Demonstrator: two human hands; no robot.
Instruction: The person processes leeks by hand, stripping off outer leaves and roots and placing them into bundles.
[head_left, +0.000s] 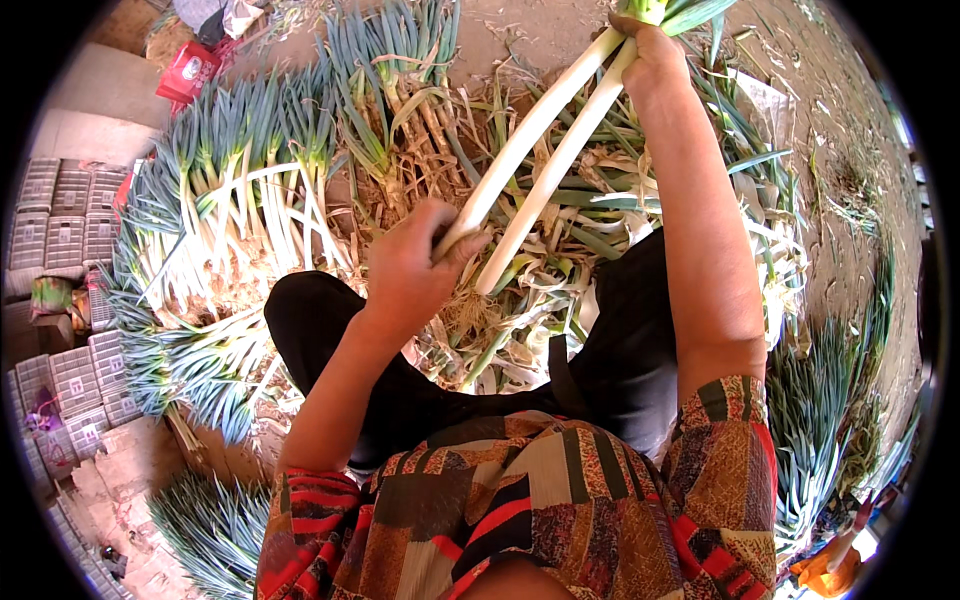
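Two long green onions (535, 130) with peeled white stems slant between my hands. My right hand (650, 55) is closed around both near their green tops, at the upper edge. Down at the lower end of one stem, my left hand (415, 265) grips it with curled fingers. The second stem's root end (488, 282) hangs free beside that hand, its pale roots showing below. Loose peeled leaves and skins (545, 330) lie under the stems, between my knees. The leaf tips run out of view at the top.
Rows of green onions with white stems (235, 225) lie at the left. An unpeeled brownish bunch (415, 110) is at the far side. More green onions (815, 400) are piled at the right, others (215, 530) at lower left. Stacked grey blocks (70, 215) line the left edge.
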